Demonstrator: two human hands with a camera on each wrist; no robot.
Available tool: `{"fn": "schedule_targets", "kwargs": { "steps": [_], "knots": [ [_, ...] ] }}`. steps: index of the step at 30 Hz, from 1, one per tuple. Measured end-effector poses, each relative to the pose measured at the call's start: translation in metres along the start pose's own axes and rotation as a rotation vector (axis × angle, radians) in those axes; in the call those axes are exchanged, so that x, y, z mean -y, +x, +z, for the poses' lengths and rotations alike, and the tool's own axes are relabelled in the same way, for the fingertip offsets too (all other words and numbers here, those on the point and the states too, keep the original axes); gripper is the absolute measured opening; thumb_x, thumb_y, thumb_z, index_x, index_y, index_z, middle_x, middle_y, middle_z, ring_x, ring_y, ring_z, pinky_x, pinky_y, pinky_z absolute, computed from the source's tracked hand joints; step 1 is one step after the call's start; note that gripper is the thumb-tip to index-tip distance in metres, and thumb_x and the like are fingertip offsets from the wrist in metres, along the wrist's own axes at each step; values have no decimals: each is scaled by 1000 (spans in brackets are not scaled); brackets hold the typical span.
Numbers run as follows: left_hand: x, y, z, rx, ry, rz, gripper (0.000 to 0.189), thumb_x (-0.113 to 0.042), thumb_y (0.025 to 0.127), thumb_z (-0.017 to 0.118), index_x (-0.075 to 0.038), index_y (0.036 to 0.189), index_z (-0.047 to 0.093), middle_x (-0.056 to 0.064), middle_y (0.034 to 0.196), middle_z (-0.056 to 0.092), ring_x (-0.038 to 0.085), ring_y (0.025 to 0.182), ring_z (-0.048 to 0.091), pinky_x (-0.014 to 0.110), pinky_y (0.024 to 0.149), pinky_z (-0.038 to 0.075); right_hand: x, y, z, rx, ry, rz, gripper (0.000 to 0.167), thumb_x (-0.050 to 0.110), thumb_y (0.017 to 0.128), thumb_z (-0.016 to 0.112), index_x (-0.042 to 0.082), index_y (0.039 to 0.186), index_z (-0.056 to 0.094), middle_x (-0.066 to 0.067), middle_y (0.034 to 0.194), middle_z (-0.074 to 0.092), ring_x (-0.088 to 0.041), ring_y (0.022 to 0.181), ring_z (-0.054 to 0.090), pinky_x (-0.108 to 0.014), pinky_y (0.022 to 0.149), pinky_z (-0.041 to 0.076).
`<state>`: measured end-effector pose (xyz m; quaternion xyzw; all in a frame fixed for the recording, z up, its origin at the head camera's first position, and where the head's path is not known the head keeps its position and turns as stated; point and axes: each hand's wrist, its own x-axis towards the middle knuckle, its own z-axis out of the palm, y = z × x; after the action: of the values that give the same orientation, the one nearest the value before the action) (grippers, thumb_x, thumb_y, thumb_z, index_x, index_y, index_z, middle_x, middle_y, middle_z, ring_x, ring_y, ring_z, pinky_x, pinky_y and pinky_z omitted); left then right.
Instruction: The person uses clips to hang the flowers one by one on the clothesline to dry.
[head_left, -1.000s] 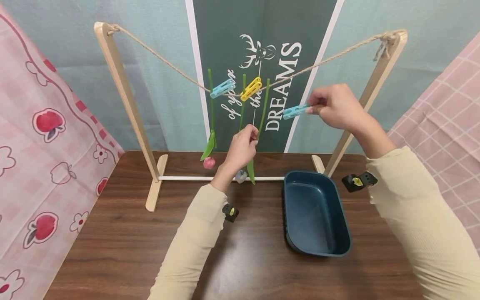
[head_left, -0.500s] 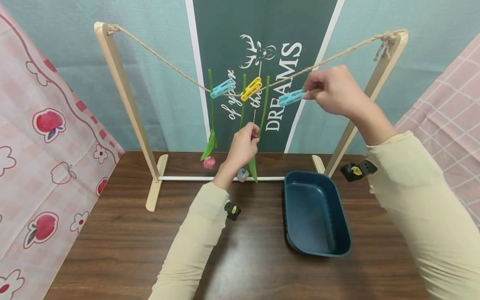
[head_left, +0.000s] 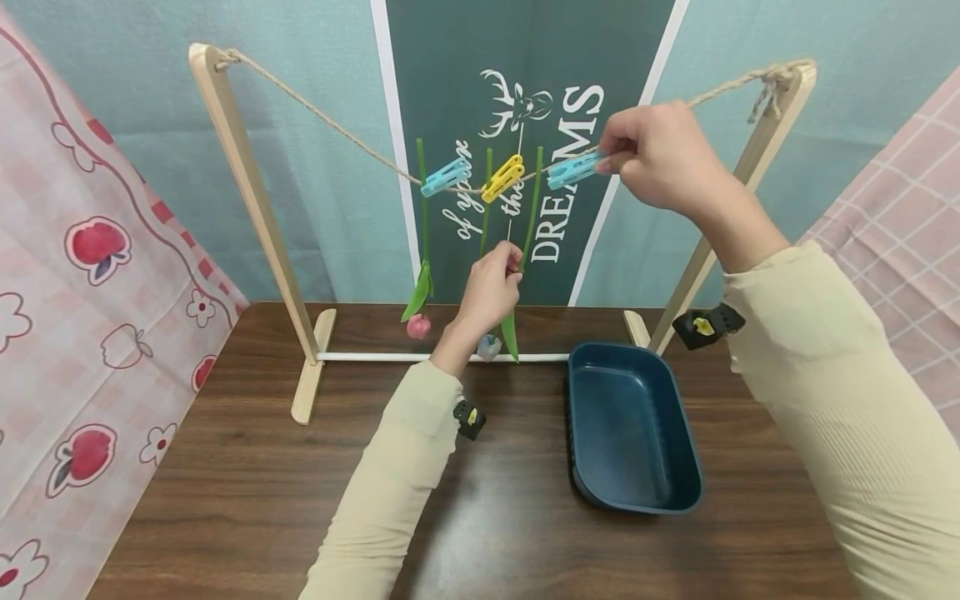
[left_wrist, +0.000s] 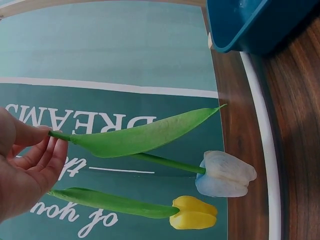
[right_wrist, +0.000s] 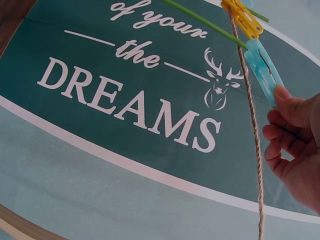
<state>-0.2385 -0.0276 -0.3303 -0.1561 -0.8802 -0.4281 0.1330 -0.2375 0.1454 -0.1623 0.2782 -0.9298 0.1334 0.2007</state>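
My left hand (head_left: 491,287) pinches the green stem of an artificial tulip whose pale blue-white head (left_wrist: 227,174) hangs downward. The stem's upper end (head_left: 537,179) stands up beside the rope. Between right thumb and fingers, my right hand (head_left: 660,158) holds a light blue clothespin (head_left: 573,170), its tip close to that stem and the rope. Left of it, a yellow clothespin (head_left: 502,178) clips a yellow tulip (left_wrist: 194,212) to the rope. Farther left, another blue clothespin (head_left: 446,177) clips a pink tulip (head_left: 418,325), which hangs head down.
A twine rope (head_left: 322,121) sags between two wooden posts (head_left: 255,200), joined low down by a white rod (head_left: 375,357). A dark blue basin (head_left: 633,433) stands on the brown wooden table (head_left: 247,500) at the right. Printed cloth (head_left: 585,50) hangs behind.
My right hand has moved up and left, bringing the blue clothespin to the rope near the stem. My left hand has shifted slightly up and right with the tulip.
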Motion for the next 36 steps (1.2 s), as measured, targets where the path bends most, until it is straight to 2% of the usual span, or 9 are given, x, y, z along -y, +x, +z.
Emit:
{"fn": "schedule_targets", "kwargs": {
  "steps": [15,27,36],
  "knots": [
    [-2,2,0,4,-2,-10,17,3,87,55,-1,104,53,8,92,55,20,87,54,30,77,43,6,13,-3,-49,-75,-53,12,-8,81,53,-6,73,60,-17,68,57,-25,62,44,-33,57,29],
    [-4,4,-1,12,-10,-34,18,1,88,55,0,106,54,8,94,55,19,88,54,30,77,44,12,19,-4,23,-138,-25,14,-8,85,48,-6,76,60,-21,77,61,-31,70,50,-38,63,35],
    [-5,4,0,14,-12,-44,18,2,88,55,-1,106,54,8,94,56,19,88,54,30,78,44,13,21,0,64,-143,-18,14,-9,84,48,-6,77,61,-20,76,60,-29,68,48,-37,59,35]
  ]
}}
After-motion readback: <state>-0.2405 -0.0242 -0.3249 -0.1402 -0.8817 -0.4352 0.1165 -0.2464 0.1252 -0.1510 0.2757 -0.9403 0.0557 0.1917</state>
